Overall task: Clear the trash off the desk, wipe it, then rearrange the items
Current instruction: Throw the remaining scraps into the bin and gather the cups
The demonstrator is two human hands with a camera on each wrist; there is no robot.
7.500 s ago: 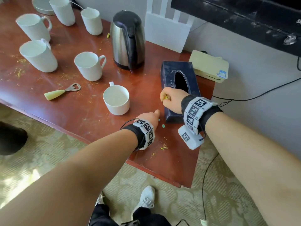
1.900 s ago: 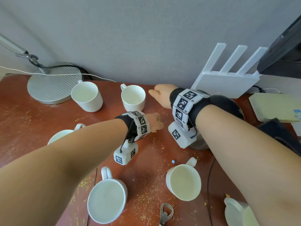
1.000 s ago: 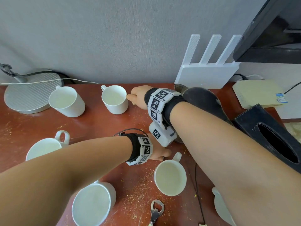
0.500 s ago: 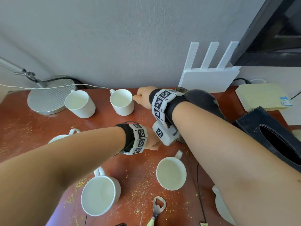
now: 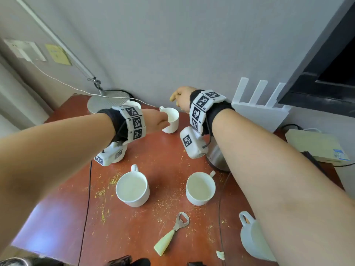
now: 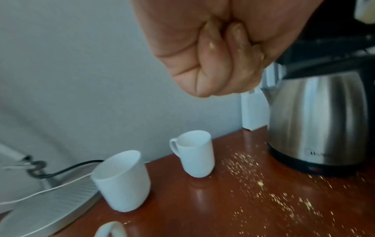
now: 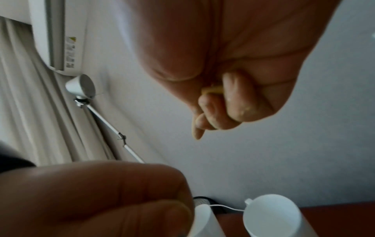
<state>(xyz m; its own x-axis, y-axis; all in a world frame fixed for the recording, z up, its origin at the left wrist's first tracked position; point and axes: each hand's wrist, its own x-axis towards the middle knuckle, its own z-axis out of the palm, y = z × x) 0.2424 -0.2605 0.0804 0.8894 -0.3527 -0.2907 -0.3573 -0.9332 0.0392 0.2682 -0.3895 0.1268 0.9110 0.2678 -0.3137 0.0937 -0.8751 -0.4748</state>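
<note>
head / left hand: my left hand (image 5: pixel 157 120) raised over the desk (image 5: pixel 57 217), in front of the far cup (image 5: pixel 171 120); fingers hidden from here
head / right hand: my right hand (image 5: pixel 181 98) up near the wall, above the far cup, fingers curled under
head / desk: yellow crumbs (image 5: pixel 113 181) scattered over the red-brown top, thickest left of the near-left cup (image 5: pixel 132 190)
head / other items: near-right cup (image 5: pixel 200 188), bottle opener (image 5: pixel 172 234) nearest me, kettle (image 5: pixel 218 160) mostly behind my right arm, lamp base (image 5: pixel 103 101) at the back
left wrist / grip: left fist closed tight, fingers (image 6: pixel 215 52) tucked into palm, crumb dust on them; can't tell if anything is inside
left wrist / below: two white cups, kettle (image 6: pixel 320 121) on the right, crumbs (image 6: pixel 263 192) on the desk between
right wrist / grip: right hand (image 7: pixel 233 72) curled, narrow, pinching a small yellow scrap (image 7: pixel 212 89) between thumb and fingers
right wrist / below: left hand in the foreground, blurred; cup (image 7: pixel 271 214) at bottom right
</note>
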